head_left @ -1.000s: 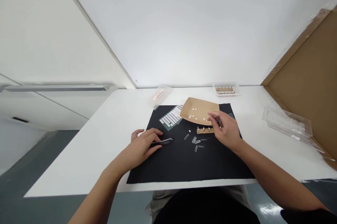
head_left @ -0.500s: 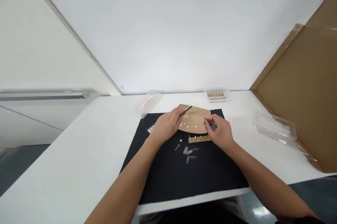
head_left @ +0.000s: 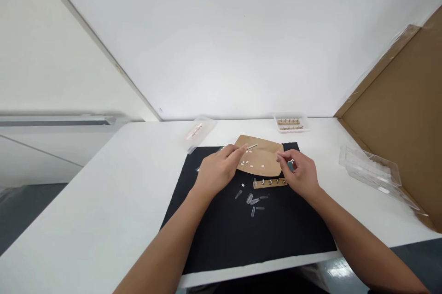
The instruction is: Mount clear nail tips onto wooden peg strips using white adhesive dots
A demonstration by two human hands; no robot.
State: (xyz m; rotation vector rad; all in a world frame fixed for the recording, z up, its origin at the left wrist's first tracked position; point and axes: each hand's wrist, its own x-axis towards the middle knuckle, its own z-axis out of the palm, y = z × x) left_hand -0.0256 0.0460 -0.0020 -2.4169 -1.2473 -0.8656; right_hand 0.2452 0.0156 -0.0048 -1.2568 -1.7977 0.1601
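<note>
My left hand [head_left: 219, 168] is closed over the left side of a tan sheet [head_left: 264, 151]. A slim silver tool, perhaps tweezers [head_left: 252, 146], juts out past its fingertips. My right hand [head_left: 299, 172] pinches thumb and forefinger together at the sheet's right edge; anything between them is too small to make out. Several small white oval pieces [head_left: 251, 166] lie on the sheet. Just below it, a narrow bar with metal studs [head_left: 270, 183] bears a clear nail tip [head_left: 255, 182] at its left end. Several loose clear nail tips [head_left: 254, 201] lie closer to me.
A black mat [head_left: 262, 238] covers part of the white table [head_left: 120, 192]. Behind it are a clear lid [head_left: 198, 135] and a tray with studded bars [head_left: 292, 123]. To the right stand a clear plastic box [head_left: 371, 165] and a cardboard panel [head_left: 397, 123].
The view has shifted slightly, so things sit further right. The tool at my left fingertips is turned flatter and shows silver instead of black. My right hand keeps its pinch.
</note>
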